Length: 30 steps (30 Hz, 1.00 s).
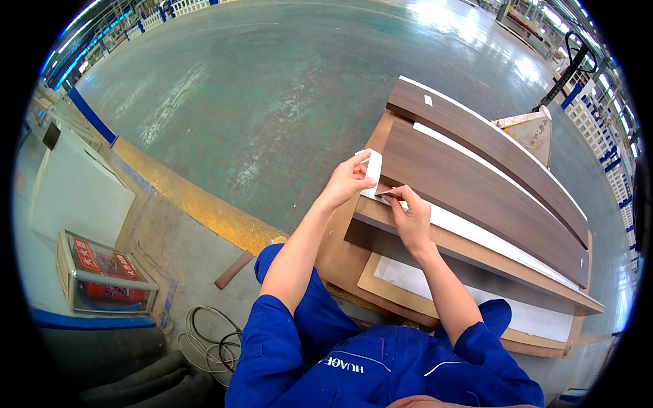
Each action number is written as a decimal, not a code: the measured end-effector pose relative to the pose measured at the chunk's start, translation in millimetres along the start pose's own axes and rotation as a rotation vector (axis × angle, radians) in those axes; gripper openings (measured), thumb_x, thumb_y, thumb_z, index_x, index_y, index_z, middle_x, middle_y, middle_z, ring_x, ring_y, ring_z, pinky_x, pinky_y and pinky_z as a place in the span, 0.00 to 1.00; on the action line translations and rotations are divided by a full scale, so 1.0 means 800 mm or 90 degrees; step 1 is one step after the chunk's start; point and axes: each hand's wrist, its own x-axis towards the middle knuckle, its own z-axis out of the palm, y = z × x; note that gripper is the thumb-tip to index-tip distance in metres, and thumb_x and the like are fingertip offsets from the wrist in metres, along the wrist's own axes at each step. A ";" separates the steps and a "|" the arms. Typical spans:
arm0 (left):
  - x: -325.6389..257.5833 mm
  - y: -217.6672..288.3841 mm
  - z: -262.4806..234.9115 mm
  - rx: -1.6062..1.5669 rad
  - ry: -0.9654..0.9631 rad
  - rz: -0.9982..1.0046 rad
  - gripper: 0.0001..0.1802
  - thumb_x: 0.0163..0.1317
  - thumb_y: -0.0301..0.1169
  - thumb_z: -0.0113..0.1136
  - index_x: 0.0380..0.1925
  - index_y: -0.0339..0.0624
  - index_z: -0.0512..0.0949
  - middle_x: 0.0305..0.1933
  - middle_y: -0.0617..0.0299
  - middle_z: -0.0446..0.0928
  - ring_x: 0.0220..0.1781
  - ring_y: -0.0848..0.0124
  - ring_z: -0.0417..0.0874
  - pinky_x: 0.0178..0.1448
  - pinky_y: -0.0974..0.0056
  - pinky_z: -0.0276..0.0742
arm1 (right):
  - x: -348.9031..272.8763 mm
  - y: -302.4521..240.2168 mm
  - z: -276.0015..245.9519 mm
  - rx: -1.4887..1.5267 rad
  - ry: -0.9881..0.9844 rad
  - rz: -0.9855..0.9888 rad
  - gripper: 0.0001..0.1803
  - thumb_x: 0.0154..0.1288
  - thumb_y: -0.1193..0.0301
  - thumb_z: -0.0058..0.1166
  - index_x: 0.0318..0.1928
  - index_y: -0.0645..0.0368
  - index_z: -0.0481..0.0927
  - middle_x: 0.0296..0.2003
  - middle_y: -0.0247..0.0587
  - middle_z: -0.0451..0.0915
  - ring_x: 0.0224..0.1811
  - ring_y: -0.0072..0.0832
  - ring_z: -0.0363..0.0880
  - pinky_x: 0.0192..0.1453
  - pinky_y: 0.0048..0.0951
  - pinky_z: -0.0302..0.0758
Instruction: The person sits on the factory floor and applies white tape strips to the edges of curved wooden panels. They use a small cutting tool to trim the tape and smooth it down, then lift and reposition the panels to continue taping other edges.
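so the left hand (347, 180) had a narrow grip on a short white strip (374, 168), thumb on one side and fingers on the other, up at the left end of the near brown panel (469, 197). the right hand (411, 216) was just beside it, grip pinched down on a small brownish piece (386, 194), though i couldn't tell if that bit was loose or joined to something. my guess on the fingertip holds: the strip looked thin and bendy, so a light pinch probably kept it from creasing, and keeping both hands close gave better control.

the far brown panel (496, 153) lay roughly alongside, with a white edge showing between the two. flat and lengthwise like that, they were likely steadier, with the ends within reach.

room-wise, past the left ends it was all open green floor (224, 102), so plenty of elbow space there. behind the far panel a pallet truck (530, 129) made it tighter, and the person's knees were close to the near overhanging edge.
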 end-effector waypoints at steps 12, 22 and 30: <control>-0.002 0.004 0.001 0.009 0.006 -0.012 0.43 0.51 0.19 0.64 0.67 0.33 0.56 0.37 0.61 0.77 0.39 0.77 0.78 0.46 0.70 0.75 | 0.000 0.010 0.014 0.011 0.003 -0.012 0.02 0.60 0.79 0.56 0.33 0.64 0.77 0.29 0.45 0.82 0.31 0.32 0.83 0.36 0.27 0.77; 0.000 0.003 -0.002 0.016 0.003 -0.001 0.43 0.51 0.20 0.65 0.67 0.33 0.56 0.36 0.61 0.78 0.37 0.77 0.79 0.45 0.70 0.75 | 0.005 0.008 0.027 0.016 -0.007 0.017 0.02 0.60 0.79 0.57 0.34 0.65 0.77 0.28 0.42 0.82 0.32 0.25 0.81 0.39 0.24 0.75; 0.001 0.002 -0.004 0.005 0.013 -0.008 0.43 0.51 0.20 0.65 0.67 0.33 0.56 0.36 0.60 0.79 0.38 0.76 0.79 0.46 0.70 0.75 | 0.008 0.004 0.037 0.013 -0.002 0.005 0.02 0.60 0.78 0.57 0.34 0.64 0.77 0.28 0.43 0.81 0.30 0.27 0.81 0.37 0.26 0.75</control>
